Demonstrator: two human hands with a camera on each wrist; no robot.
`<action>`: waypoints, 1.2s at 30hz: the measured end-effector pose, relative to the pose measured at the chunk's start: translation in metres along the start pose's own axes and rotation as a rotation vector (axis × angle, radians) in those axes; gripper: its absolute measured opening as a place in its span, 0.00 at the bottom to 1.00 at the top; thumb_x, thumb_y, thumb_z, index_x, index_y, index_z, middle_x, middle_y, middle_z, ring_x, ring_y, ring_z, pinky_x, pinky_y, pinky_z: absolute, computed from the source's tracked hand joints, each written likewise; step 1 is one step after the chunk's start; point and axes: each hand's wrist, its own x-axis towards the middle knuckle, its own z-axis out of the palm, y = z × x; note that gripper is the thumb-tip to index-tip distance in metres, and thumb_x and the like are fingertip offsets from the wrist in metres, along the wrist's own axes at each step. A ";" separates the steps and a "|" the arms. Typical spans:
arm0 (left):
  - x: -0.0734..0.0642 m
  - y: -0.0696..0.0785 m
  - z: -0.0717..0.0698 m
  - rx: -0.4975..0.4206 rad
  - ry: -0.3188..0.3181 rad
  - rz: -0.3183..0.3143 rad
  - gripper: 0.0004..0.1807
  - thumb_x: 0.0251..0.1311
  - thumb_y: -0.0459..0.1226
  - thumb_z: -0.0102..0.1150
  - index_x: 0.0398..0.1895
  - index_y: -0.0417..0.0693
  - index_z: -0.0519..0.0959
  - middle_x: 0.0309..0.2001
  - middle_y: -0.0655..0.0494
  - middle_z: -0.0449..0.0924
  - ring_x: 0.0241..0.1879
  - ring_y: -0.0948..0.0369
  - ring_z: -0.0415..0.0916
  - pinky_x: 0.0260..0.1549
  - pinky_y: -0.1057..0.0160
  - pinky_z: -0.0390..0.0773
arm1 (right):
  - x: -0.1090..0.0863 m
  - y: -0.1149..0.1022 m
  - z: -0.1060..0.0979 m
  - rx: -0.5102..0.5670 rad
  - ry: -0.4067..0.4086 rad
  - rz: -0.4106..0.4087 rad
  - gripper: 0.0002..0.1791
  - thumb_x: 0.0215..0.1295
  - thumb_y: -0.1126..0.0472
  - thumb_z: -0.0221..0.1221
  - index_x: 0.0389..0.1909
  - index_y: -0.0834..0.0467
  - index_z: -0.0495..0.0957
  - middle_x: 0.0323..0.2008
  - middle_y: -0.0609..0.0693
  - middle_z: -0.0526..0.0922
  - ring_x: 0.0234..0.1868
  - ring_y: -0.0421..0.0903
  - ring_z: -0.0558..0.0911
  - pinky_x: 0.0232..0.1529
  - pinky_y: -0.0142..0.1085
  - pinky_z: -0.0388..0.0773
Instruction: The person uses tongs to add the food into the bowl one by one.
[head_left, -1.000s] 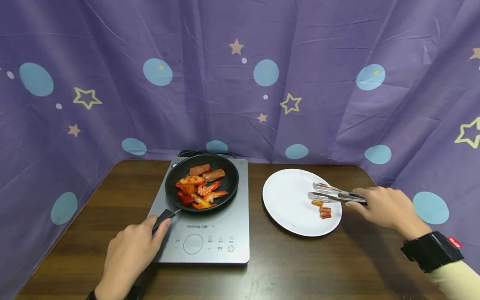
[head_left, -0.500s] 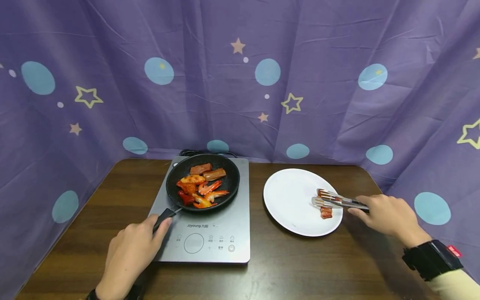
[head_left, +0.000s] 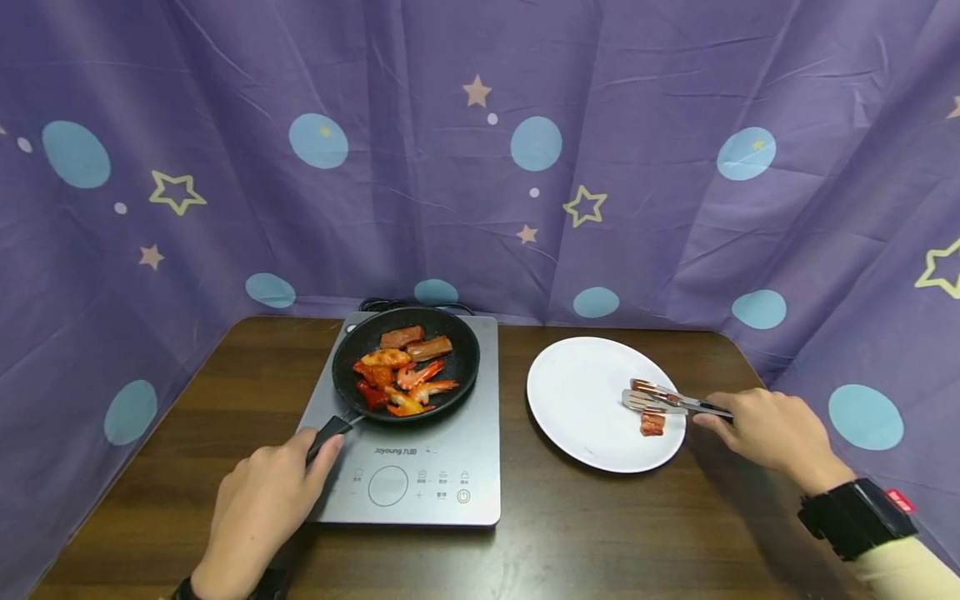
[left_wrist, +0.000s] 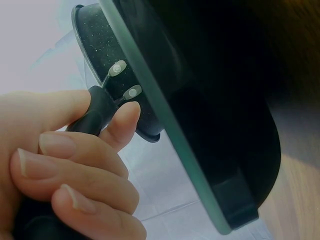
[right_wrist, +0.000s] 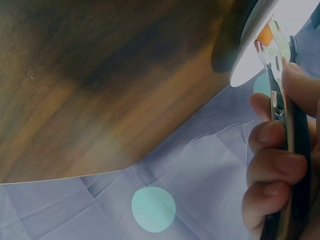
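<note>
My left hand [head_left: 270, 496] grips the black handle [head_left: 327, 435] of a frying pan [head_left: 463, 383], with fingers wrapped round it in the left wrist view. Shrimp [head_left: 420, 375], brown meat strips [head_left: 429, 349] and other browned pieces lie in the pan. My right hand [head_left: 776, 429] holds metal tongs [head_left: 675, 403] with dark handles, their tips low over the right side of a white plate [head_left: 570, 396]. In the right wrist view an orange piece of food [right_wrist: 265, 36] shows at the tong tips, mostly covered by them. A reddish rib-like piece [head_left: 652, 425] lies on the plate just below the tongs.
The pan stands on a silver induction cooktop [head_left: 442, 454] with touch controls along its front. A black cord [head_left: 378, 306] lies behind it. The dark wooden table [head_left: 570, 533] ends against a purple patterned curtain [head_left: 420, 208] at the back and sides.
The tongs' arms have come closer together over the orange piece, which was visible beneath them a second ago. The left hand and the pan have stayed in place.
</note>
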 end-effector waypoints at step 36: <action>-0.001 -0.001 0.000 -0.003 0.024 0.007 0.23 0.77 0.55 0.57 0.40 0.44 0.81 0.16 0.53 0.68 0.15 0.55 0.67 0.12 0.55 0.61 | 0.059 -0.070 -0.034 0.023 0.350 -0.200 0.15 0.63 0.42 0.72 0.45 0.45 0.90 0.26 0.41 0.86 0.22 0.49 0.82 0.16 0.46 0.70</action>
